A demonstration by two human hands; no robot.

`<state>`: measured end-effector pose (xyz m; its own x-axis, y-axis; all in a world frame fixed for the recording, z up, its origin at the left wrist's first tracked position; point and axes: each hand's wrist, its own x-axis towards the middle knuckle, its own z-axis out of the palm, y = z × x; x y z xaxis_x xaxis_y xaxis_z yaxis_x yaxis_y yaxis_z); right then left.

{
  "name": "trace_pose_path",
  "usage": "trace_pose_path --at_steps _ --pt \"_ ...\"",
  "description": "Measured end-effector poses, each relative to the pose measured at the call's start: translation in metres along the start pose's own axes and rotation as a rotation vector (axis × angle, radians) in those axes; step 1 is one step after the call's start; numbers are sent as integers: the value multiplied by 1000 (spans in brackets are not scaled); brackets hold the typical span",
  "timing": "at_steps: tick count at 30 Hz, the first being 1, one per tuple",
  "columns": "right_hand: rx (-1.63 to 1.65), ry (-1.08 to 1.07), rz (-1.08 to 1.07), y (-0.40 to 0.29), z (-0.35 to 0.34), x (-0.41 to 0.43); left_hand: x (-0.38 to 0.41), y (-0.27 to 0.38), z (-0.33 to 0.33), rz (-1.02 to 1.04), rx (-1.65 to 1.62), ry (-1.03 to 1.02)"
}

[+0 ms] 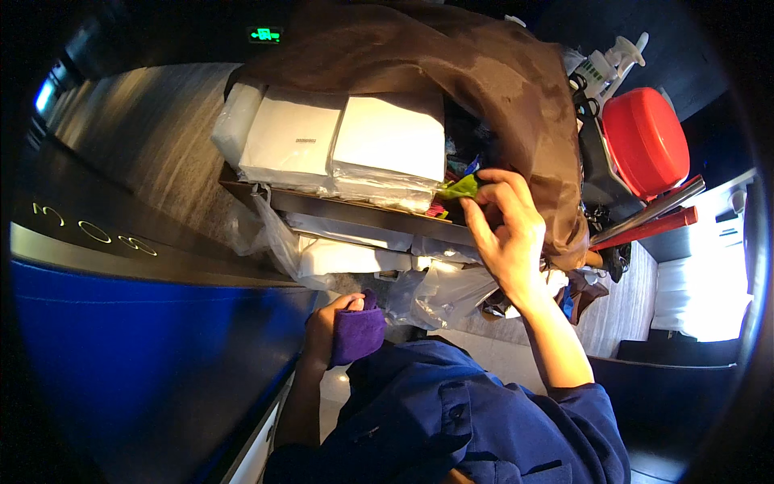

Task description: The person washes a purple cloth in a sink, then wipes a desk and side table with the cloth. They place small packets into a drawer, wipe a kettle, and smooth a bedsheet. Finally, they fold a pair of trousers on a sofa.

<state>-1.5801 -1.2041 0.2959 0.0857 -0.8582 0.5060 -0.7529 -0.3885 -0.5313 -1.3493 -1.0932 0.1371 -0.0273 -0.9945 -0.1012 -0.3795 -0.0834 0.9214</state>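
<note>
My left hand (pixel 335 323) holds a folded purple cloth (pixel 359 336) in front of my body, low on the left. My right hand (pixel 507 221) reaches to the cart's top tray (pixel 369 216) and pinches a small green packet (pixel 462 188) between thumb and fingertips. Beside the packet, on its left, lie two plastic-wrapped stacks of white paper goods, one on the left (pixel 291 136) and one on the right (pixel 389 142). A pink packet (pixel 435 209) and a blue packet (pixel 473 164) show in the dark compartment around the green one.
A brown cloth cover (pixel 496 66) drapes over the cart's back and right. A red plastic container (pixel 646 142), spray bottles (pixel 623 57) and handles (pixel 650 213) stick out right. Clear plastic bags (pixel 435 296) hang below the tray. A blue door (pixel 151 357) stands at left.
</note>
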Motion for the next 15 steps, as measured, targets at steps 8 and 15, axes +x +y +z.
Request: trace_pose_path --at_steps 8,15 --pt "256 137 -187 5 -22 -19 0 8 -15 -82 -63 -125" --pt "273 -37 -167 -6 -34 -12 9 -10 -20 366 -207 -267"
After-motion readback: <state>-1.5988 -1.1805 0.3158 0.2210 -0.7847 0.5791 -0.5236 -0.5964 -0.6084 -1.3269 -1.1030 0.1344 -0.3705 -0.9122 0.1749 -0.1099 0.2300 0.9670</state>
